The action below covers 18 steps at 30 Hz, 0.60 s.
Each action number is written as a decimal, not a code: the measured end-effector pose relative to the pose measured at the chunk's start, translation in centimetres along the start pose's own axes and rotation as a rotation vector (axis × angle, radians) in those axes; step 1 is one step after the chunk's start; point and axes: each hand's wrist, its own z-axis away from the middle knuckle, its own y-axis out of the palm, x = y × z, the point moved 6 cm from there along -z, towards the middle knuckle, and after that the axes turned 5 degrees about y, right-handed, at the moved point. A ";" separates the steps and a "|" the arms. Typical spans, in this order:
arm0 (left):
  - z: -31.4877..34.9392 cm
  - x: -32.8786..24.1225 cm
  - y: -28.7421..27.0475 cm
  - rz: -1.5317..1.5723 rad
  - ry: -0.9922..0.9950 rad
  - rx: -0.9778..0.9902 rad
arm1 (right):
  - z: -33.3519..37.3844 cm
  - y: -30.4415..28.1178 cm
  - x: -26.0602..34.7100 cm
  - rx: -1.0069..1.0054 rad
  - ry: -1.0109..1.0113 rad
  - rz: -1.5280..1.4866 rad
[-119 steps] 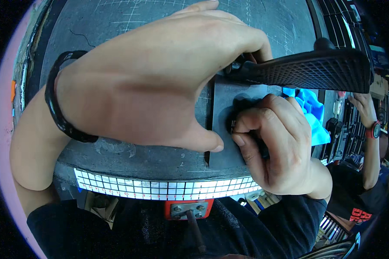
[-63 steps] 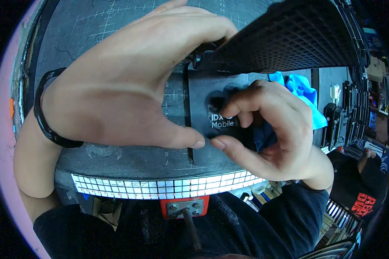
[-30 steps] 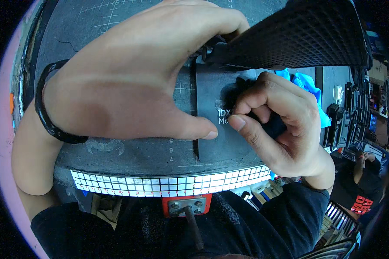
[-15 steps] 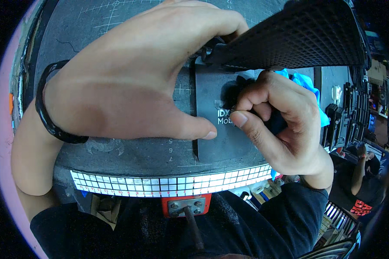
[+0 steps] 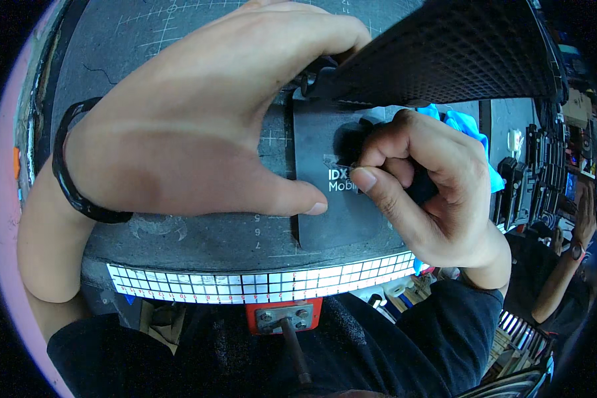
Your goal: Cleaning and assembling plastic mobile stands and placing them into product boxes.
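A flat dark rectangular piece (image 5: 338, 225) with white printing lies on the dark work surface. My left hand (image 5: 186, 126), wearing a black braided wristband (image 5: 66, 159), spans its left side, thumb stretched out on the piece's left edge. The other fingers reach up to a black textured panel (image 5: 444, 60) standing tilted above the piece; their tips are hidden. Over the printing, my right hand (image 5: 438, 179) is closed in a pinch, thumb against curled forefinger. A faint thin line shows at that pinch, but I cannot make out what is held.
A white grid ruler strip (image 5: 265, 285) runs along the near edge, above a red bracket (image 5: 252, 320) with a metal rod. Blue cloth (image 5: 467, 126) lies behind my right hand. Black equipment (image 5: 517, 179) stands farther right. At the far right is another person's arm (image 5: 557, 285).
The dark piece and the black panel have shifted slightly left, together with my left hand. My right hand keeps its pinch, nearly still. The other person's arm has moved.
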 end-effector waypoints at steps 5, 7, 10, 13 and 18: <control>0.2 0.8 0.1 0.033 0.008 -0.036 | 0.0 -0.1 -0.2 -0.007 0.014 0.014; 0.3 0.7 0.2 0.020 -0.013 -0.020 | 0.0 -0.1 -0.2 -0.007 0.013 0.009; 0.4 0.9 0.4 0.092 -0.025 -0.026 | 0.0 -0.2 -0.1 -0.015 0.004 -0.006; 0.5 0.7 0.3 0.034 0.003 -0.015 | 0.0 -0.2 -0.2 -0.008 0.002 0.021; 0.5 0.8 0.3 0.060 -0.038 -0.013 | 0.0 -0.2 -0.2 -0.013 -0.002 0.018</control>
